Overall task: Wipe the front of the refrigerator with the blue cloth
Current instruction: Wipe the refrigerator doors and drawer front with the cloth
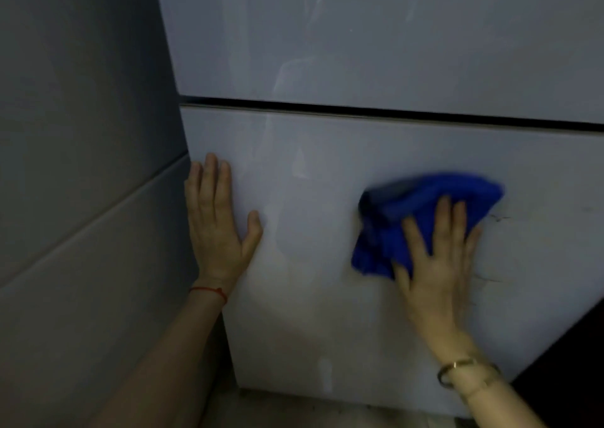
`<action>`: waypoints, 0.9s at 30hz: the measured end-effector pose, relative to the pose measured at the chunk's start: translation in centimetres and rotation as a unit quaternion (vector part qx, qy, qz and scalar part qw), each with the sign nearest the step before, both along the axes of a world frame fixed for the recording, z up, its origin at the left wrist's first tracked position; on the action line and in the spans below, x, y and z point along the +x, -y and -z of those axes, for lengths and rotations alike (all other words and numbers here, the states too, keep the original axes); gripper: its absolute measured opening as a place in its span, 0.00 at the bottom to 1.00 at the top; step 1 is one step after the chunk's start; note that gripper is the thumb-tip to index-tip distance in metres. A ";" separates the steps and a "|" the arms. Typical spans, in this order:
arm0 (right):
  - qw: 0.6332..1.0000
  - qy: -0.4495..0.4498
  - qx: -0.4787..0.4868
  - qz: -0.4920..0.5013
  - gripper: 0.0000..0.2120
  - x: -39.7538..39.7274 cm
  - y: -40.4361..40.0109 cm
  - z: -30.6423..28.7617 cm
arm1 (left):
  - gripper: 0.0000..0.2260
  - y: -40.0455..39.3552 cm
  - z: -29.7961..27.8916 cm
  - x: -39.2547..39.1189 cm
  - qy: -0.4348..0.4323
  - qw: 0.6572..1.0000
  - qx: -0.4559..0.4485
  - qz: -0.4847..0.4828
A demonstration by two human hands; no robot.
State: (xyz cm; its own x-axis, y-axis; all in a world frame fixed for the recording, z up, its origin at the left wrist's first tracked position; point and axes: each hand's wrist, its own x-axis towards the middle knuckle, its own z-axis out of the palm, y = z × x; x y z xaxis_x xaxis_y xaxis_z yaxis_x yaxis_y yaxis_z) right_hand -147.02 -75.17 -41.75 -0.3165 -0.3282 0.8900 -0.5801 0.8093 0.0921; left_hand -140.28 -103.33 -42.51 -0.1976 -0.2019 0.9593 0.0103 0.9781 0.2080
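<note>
The white refrigerator front (327,297) fills most of the view, with a dark horizontal gap (392,114) between its upper and lower doors. My right hand (438,264) lies flat with spread fingers on a crumpled blue cloth (408,212), pressing it against the lower door; the cloth looks blurred. My left hand (219,225) rests flat and empty on the lower door near its left edge, fingers pointing up. A red string circles my left wrist and a gold bracelet my right.
A grey tiled wall (81,166) stands directly left of the refrigerator. A dark object (575,378) shows at the bottom right corner. The floor (310,411) is visible below the door's lower edge. Faint streaks mark both doors.
</note>
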 end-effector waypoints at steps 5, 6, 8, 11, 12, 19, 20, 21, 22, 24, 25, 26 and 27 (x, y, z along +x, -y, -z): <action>0.998 -0.030 -0.041 -0.041 0.30 0.2 5.2 -6.0 | 0.29 -1.4 -0.1 0.2 -0.008 0.999 0.042 0.023; 0.998 -0.035 -0.009 -0.048 0.30 0.5 5.7 -4.9 | 0.29 -1.8 -0.1 0.3 -0.016 0.998 0.056 0.026; 0.996 -0.028 0.067 -0.054 0.35 0.8 5.1 -0.4 | 0.29 -2.4 -0.1 0.2 -0.030 0.996 0.077 0.023; 0.988 0.019 0.151 -0.024 0.52 0.4 1.2 5.1 | 0.29 -2.5 -0.1 0.2 -0.033 0.996 0.079 0.018; 0.988 0.032 0.153 -0.012 0.53 0.0 -0.2 5.4 | 0.29 -2.4 -0.1 0.2 -0.032 0.997 0.074 0.017; 0.993 0.015 -0.109 -0.033 0.28 -0.3 2.5 -5.5 | 0.29 -2.5 -0.3 0.1 -0.031 0.997 0.074 0.013; 0.995 0.004 -0.092 -0.039 0.29 0.1 3.6 -6.1 | 0.29 -2.4 -0.2 0.2 -0.028 0.997 0.073 0.014; 0.997 -0.011 -0.055 -0.046 0.30 0.3 4.4 -5.8 | 0.29 -2.3 -0.2 0.2 -0.024 0.997 0.072 0.015; 0.998 -0.021 -0.008 -0.054 0.32 0.5 4.9 -4.5 | 0.30 -2.2 -0.2 0.2 -0.021 0.997 0.073 0.014; 0.995 -0.011 0.079 -0.058 0.41 0.7 4.5 0.0 | 0.30 -2.2 -0.1 0.3 -0.012 0.997 0.075 0.014; 0.992 0.007 0.112 -0.049 0.48 0.8 3.6 2.2 | 0.30 -2.1 -0.1 0.4 -0.009 0.997 0.074 0.016; 0.989 0.028 0.137 -0.036 0.54 0.7 2.3 3.5 | 0.30 -2.0 -0.1 0.5 -0.007 0.997 0.070 0.018; 0.988 0.038 0.149 -0.021 0.56 0.4 0.9 4.1 | 0.30 -2.0 -0.1 0.6 -0.004 0.998 0.063 0.017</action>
State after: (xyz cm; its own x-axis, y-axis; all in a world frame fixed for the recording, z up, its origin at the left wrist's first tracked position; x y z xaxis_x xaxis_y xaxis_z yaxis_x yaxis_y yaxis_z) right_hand -146.59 -76.12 -45.85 -0.3581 -0.5867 0.7263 -0.6276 0.7272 0.2781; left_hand -139.70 -101.37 -42.37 -0.1981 -0.3152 0.9281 0.0456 0.9429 0.3300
